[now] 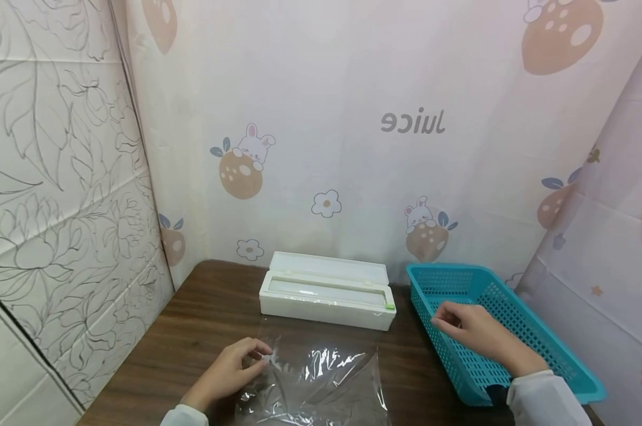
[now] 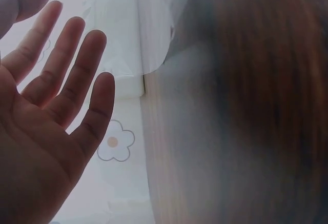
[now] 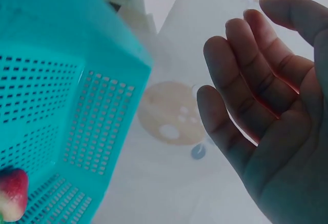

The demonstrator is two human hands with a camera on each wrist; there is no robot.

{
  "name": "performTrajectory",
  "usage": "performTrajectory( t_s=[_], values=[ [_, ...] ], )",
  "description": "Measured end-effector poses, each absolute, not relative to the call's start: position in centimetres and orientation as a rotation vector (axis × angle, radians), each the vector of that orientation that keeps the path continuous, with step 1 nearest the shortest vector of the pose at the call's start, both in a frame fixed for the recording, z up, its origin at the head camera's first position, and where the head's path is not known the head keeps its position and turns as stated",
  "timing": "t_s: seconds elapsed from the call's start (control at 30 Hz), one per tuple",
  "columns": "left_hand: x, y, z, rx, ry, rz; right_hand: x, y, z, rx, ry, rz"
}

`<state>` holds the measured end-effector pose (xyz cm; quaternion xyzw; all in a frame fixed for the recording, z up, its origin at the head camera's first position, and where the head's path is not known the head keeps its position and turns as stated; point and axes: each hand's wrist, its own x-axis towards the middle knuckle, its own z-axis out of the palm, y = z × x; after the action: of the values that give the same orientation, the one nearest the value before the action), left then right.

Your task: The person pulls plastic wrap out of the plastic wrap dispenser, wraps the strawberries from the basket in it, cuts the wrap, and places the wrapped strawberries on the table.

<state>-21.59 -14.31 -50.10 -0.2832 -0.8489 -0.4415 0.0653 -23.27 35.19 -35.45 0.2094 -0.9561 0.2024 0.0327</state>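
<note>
A sheet of clear plastic wrap [image 1: 326,384] runs from the white wrap dispenser box [image 1: 326,309] over the table toward me, creased and shiny. At the left edge of the sheet is my left hand [image 1: 230,370], its thumb and forefinger close to the wrap. In the left wrist view the fingers of this left hand [image 2: 61,90] are loosely extended, and no grip on the wrap shows. My right hand [image 1: 477,331] hovers over the turquoise basket [image 1: 534,313] with relaxed, bent fingers. Nothing is in this right hand [image 3: 271,96] in the right wrist view.
The dispenser's lid [image 1: 328,268] stands raised at the back. A red and pale object [image 3: 13,193], possibly a fruit, lies in the basket, partly cut off by the frame. Patterned curtains [image 1: 326,148] enclose the dark wooden table [image 1: 193,331] at the back and sides.
</note>
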Motion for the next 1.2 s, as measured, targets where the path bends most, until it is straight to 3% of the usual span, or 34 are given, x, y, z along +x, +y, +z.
performTrajectory(
  t_s=[0.8, 1.2],
  values=[
    [-20.9, -12.9, -50.6, -0.906, -2.568, -1.310, -27.1, 44.0, -37.8, 0.411, -2.997, 0.438],
    [-20.7, -12.7, -50.7, -0.941, -2.541, -1.264, -28.3, 46.0, -39.0, 0.350, -3.056, 0.373]
  ],
)
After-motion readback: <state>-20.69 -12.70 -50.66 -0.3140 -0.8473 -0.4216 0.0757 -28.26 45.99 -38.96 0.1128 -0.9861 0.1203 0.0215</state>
